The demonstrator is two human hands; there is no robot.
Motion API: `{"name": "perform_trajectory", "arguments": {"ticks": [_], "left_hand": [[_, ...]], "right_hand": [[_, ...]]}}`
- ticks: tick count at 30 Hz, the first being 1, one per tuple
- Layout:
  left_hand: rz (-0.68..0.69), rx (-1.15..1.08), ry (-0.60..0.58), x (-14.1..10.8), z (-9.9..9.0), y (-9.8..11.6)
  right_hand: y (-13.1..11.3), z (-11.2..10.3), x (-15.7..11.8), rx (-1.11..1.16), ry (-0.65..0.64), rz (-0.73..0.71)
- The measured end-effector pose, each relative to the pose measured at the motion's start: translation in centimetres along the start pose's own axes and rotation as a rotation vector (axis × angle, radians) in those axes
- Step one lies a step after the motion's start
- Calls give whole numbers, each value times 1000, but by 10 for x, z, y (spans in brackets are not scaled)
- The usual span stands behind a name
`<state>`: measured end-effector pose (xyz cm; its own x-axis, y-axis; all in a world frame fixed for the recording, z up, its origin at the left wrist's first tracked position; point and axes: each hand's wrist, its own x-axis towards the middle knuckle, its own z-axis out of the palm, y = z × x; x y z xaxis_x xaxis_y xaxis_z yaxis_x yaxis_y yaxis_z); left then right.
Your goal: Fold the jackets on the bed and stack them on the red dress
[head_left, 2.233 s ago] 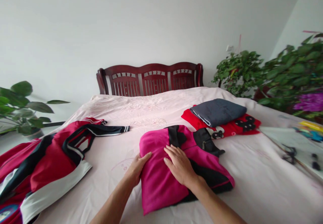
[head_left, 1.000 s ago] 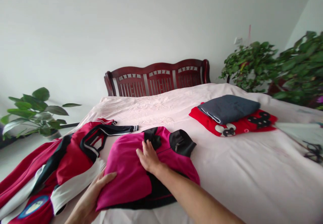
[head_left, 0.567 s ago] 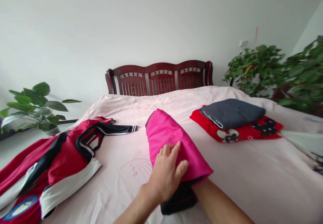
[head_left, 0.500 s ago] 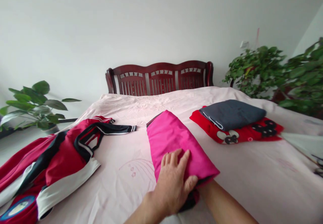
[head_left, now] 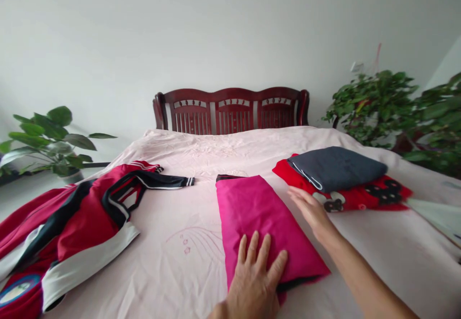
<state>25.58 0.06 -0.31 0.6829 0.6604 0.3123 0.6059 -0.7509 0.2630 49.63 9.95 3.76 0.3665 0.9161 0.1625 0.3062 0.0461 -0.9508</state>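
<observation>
A bright pink folded garment [head_left: 252,208] lies on the bed, with dark fabric peeking out at its far and near edges. Flat on its near part rests my left hand [head_left: 255,273], fingers spread. My right hand [head_left: 311,213] is raised to the right of the pink garment, palm turned inward and fingers extended, holding nothing. Just beyond it sits a folded dark grey garment [head_left: 340,168] on top of a red folded garment [head_left: 363,201] with black and white mouse figures.
A red, black and white jacket [head_left: 82,223] sprawls on the left of the pale pink bedsheet [head_left: 180,261]. Behind the bed stands a dark red wooden headboard [head_left: 232,110]. Leafy plants flank it, one left [head_left: 57,141] and some right [head_left: 378,108].
My right hand has come out from beneath the near end of the pink garment and moved right. The garment now lies flatter, and my left hand still presses on it.
</observation>
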Motion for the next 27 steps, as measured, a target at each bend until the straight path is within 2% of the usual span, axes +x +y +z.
{"name": "perform_trajectory", "arguments": {"ticks": [2, 4, 6, 8, 10, 12, 14, 16, 19, 21, 22, 25, 27], "left_hand": [[79, 52, 4, -1, 2, 3], [162, 133, 31, -4, 7, 3], [244, 229, 113, -7, 15, 1], [309, 312, 242, -8, 27, 0], [305, 362, 418, -6, 40, 1], [242, 353, 573, -4, 50, 2], [213, 287, 653, -6, 55, 2], [260, 195, 623, -14, 53, -4], [269, -17, 416, -38, 41, -22], [96, -248, 317, -52, 31, -35], [-36, -391, 318, -56, 25, -41], [-503, -922, 378, -51, 6, -49], [-757, -1260, 355, -37, -9, -47]], "right_hand": [[-18, 17, 0, -281, -86, -281], [-33, 44, -3, -567, -200, -528], [-38, 74, -3, -773, -353, -617], [-32, 98, 3, -891, -513, -573], [-19, 112, 16, -949, -597, -484], [-6, 116, 32, -981, -585, -439], [2, 115, 46, -1006, -494, -426], [6, 109, 55, -1012, -360, -354], [10, 98, 63, -890, -201, -90], [14, 89, 67, -759, -201, 48], [16, 85, 69, -708, -223, 80], [21, 69, 72, -631, -303, 86], [25, 57, 70, -576, -346, 61]]}}
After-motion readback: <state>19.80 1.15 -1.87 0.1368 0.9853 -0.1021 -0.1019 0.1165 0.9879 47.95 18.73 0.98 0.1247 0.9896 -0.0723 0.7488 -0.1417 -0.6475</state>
